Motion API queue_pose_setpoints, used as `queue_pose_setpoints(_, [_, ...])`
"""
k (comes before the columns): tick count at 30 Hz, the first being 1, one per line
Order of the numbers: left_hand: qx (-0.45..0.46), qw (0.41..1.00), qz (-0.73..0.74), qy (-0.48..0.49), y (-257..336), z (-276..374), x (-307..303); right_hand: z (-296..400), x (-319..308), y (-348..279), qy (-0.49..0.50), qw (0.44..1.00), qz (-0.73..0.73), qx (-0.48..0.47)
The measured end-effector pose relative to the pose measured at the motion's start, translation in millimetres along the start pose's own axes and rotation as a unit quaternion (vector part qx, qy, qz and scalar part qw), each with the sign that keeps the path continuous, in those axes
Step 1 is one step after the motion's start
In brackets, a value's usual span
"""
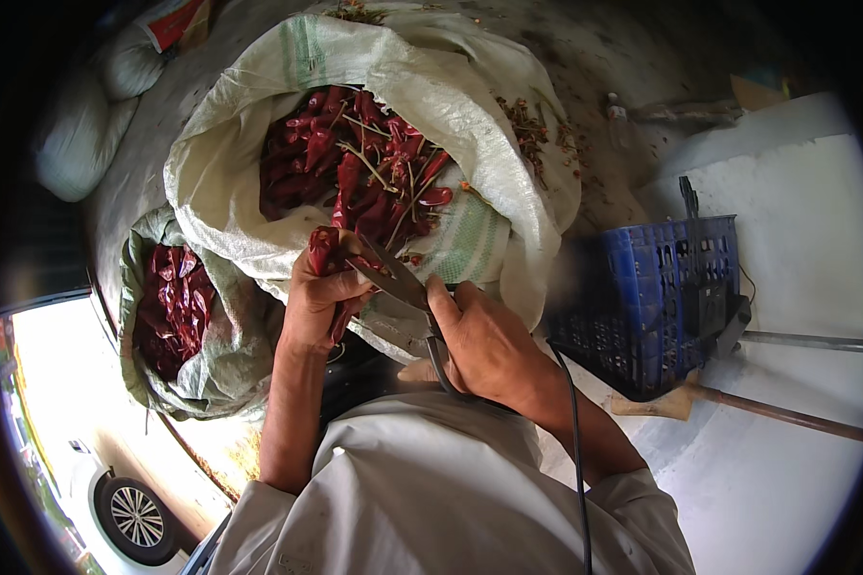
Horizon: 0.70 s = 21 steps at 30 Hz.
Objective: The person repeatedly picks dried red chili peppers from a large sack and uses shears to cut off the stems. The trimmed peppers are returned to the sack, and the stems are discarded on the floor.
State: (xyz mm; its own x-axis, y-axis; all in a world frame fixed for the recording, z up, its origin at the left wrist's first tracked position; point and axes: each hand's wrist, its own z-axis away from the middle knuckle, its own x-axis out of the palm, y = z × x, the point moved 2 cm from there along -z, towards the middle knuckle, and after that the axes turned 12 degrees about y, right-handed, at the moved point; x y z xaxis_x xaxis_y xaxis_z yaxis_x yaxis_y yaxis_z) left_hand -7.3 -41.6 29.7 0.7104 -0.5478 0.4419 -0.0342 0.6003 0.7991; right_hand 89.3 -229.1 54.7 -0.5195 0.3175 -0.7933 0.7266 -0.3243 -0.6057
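My left hand (318,295) is closed around several dried red chili peppers (323,250), some sticking up above the fingers and one hanging below the palm. My right hand (485,341) grips a pair of metal scissors (399,279) by the dark handles. The blades are parted and point at the peppers beside my left thumb. Just beyond both hands lies a large white woven sack (216,165) with its rim rolled open, holding a heap of red chilies (320,147), some with long pale stems. Exactly what lies between the blades is hard to tell.
A smaller greenish sack (237,366) of red chilies (176,309) stands at the left. At the right is a blue plastic crate (640,309). Stem scraps (528,136) lie on the sack's far right part. A black cable (577,445) runs past my right forearm. Filled white sacks (79,144) stand upper left.
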Motion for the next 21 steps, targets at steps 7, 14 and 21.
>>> queue_pose_setpoints(7, [-0.02, 0.999, -0.036, -0.009, -19, -4, 3, 16, 7, 7, -0.006, 0.997, 0.04, 0.069])
queue_pose_setpoints(14, [-0.03, 0.999, 0.009, -0.011, -30, -6, 4, 22, 7, 6, 0.074, 0.983, -0.156, 0.063])
queue_pose_setpoints(21, [-0.03, 0.996, 0.083, -0.022, -34, -6, 1, 25, 2, 6, 0.016, 0.909, -0.373, 0.187])
